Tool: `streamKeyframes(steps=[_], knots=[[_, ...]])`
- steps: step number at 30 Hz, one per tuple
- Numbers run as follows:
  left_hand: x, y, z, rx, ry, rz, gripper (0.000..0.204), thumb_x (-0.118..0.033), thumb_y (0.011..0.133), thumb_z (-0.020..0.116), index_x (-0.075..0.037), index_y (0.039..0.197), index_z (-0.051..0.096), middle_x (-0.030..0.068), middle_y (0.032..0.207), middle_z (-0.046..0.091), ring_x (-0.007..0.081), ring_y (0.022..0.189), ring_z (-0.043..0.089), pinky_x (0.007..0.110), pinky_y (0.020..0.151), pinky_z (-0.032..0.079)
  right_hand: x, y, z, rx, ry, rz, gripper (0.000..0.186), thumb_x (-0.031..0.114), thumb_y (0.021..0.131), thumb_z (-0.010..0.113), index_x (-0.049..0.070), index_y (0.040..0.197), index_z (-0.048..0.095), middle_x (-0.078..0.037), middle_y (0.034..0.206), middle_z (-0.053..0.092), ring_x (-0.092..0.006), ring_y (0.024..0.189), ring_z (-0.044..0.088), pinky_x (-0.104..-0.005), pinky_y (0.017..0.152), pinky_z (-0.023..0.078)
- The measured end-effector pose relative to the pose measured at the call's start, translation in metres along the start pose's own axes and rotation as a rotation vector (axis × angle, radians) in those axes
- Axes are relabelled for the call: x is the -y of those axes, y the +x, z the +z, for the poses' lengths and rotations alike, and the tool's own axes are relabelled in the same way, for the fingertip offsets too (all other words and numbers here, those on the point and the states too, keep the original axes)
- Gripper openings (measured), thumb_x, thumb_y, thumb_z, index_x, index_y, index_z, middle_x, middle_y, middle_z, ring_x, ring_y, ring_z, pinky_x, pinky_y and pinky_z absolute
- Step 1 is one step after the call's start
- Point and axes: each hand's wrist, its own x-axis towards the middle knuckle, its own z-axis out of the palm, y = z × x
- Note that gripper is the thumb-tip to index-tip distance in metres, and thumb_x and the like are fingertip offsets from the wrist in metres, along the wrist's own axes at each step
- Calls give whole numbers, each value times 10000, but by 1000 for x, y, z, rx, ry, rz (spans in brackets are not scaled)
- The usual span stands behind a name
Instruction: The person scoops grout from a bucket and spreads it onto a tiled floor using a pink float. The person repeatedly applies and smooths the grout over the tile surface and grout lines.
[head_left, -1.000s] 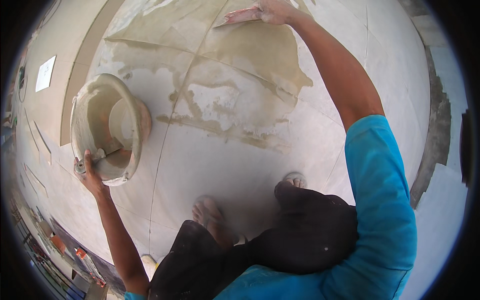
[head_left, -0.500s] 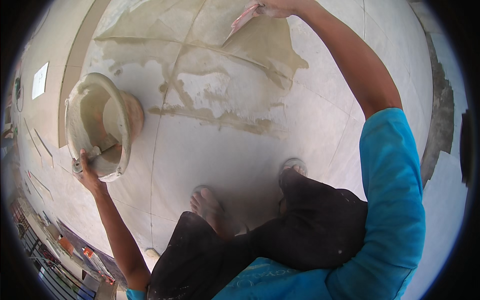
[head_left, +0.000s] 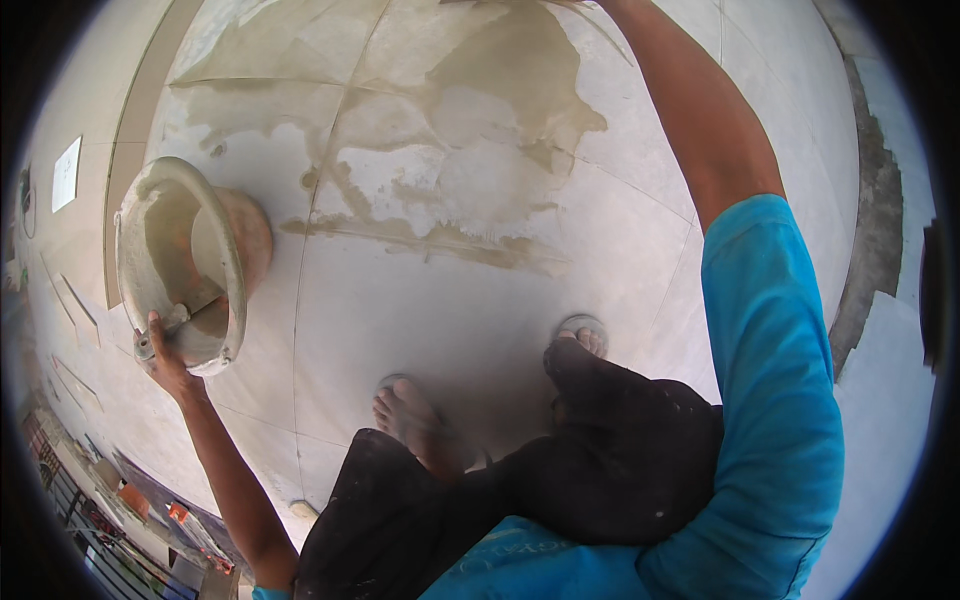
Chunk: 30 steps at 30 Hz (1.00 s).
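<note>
My left hand (head_left: 166,362) grips the lower rim of a tilted, slurry-coated bucket (head_left: 252,235) at left; a metal blade with a caked handle (head_left: 200,298) lies inside by my thumb. My right hand (head_left: 590,4), mostly cut off at the top edge, is on a thin flat spreader (head_left: 560,3), also barely in view. Beneath it, wet beige-grey slurry (head_left: 500,70) is smeared across large pale floor tiles (head_left: 370,290) and their joints.
My feet in sandals (head_left: 405,405) stand below the smeared patch. A beige strip (head_left: 135,120) and white sheet (head_left: 67,173) lie at left, with loose tile pieces. A railing and clutter (head_left: 75,520) are lower left; a rough grey strip (head_left: 865,210) runs at right.
My right hand has moved up to the top edge with the spreader, spreading a smoother wet patch beneath. The bucket and my left hand have shifted leftward in the picture.
</note>
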Motion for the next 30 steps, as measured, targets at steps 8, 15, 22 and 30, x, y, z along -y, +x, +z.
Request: streamKeyframes(steps=[8, 15, 22, 30], knots=[[8, 7, -2, -4, -39, 12, 606, -254, 852, 751, 64, 1289, 476, 177, 1225, 575, 270, 1057, 606, 381, 928, 512, 5, -45, 18, -45, -4, -139, 229, 193, 598, 629, 8, 730, 658, -252, 741, 630, -425, 737, 635, -499, 625, 498], [10, 10, -3, -36, -56, 25, 559, -233, 838, 767, 89, 1227, 527, 177, 1223, 596, 262, 1072, 612, 384, 923, 520, 41, -76, 2, 53, -29, -28, 189, 175, 590, 621, 18, 692, 648, -236, 720, 635, -425, 702, 630, -501, 597, 494], [8, 11, -3, -54, -21, 46, 605, -210, 818, 788, 105, 1234, 483, 198, 1173, 609, 266, 1012, 639, 379, 872, 558, 63, -98, 1, 16, 89, 119, 119, 120, 571, 607, 8, 612, 618, -226, 651, 619, -406, 636, 633, -492, 538, 477], [8, 12, -1, -41, -11, 59, 595, -201, 802, 802, 108, 1194, 477, 219, 1145, 613, 270, 972, 653, 376, 823, 578, 91, -117, -24, 100, 100, 293, 117, 109, 615, 616, 12, 658, 663, -206, 653, 636, -385, 655, 656, -480, 559, 502]])
